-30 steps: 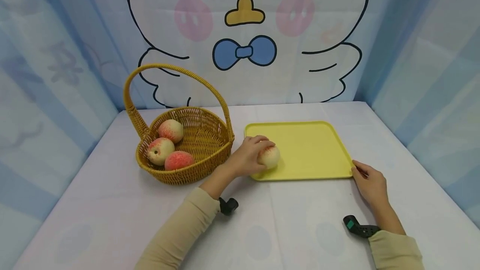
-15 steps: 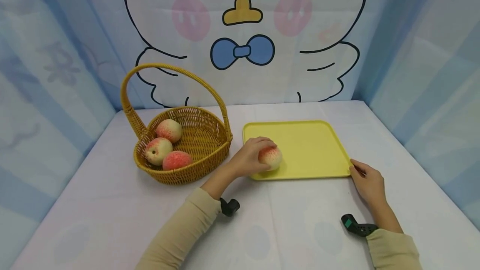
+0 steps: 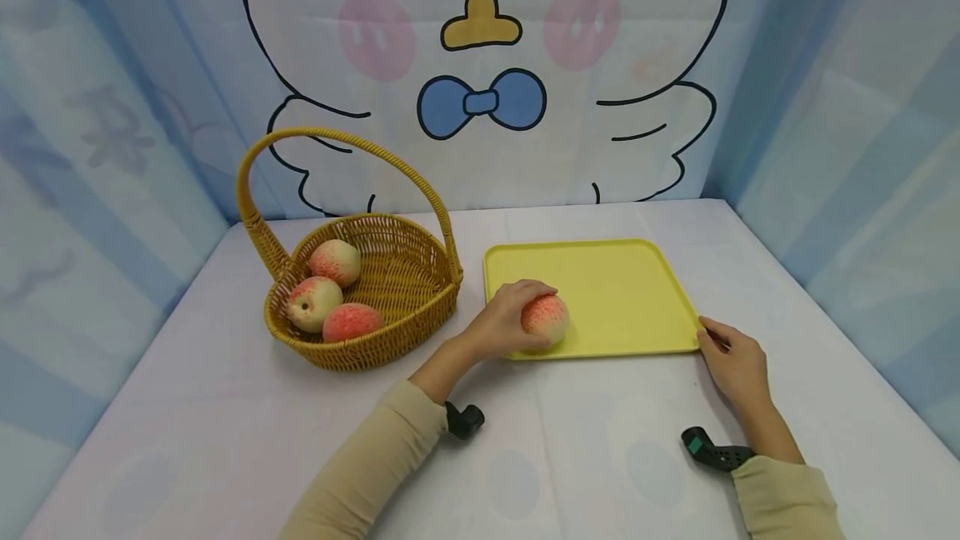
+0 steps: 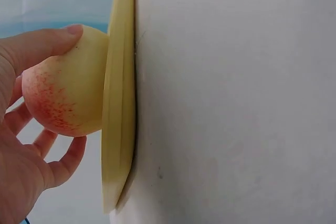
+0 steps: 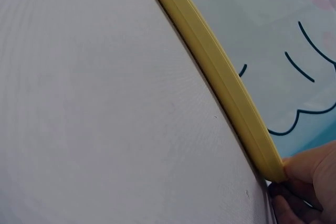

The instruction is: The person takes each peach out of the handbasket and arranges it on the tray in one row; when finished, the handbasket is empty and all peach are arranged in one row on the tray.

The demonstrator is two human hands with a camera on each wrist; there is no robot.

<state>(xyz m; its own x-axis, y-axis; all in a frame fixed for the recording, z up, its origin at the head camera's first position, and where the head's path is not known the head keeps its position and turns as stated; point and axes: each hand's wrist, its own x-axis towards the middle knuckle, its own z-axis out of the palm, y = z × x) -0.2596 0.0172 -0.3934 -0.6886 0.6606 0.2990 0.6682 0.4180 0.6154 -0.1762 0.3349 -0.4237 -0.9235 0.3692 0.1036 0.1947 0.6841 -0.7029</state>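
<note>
A pale peach with a red-speckled blush (image 3: 546, 319) sits at the near left corner of the yellow tray (image 3: 622, 290). My left hand (image 3: 506, 319) holds it from the left side. In the left wrist view the thumb presses on one side of the peach (image 4: 68, 87), and curled fingers lie on the other; the tray's rim (image 4: 119, 108) hides its far edge. My right hand (image 3: 738, 365) pinches the tray's near right corner. In the right wrist view the thumb touches the tray's end (image 5: 273, 169), while the other fingers are partly hidden beneath.
Left of the tray stands a wicker basket (image 3: 420, 307) with a tall arched handle (image 3: 345, 136). Three peaches lie in its left half, one of them redder (image 3: 352, 322). A white cloth (image 3: 585, 440) covers the table, with a printed curtain (image 3: 480, 165) behind.
The peach in my left hand has shifted slightly right over the tray and turned, so more of its red side shows. My right hand stays at the tray's corner. The whole view has drifted slightly.
</note>
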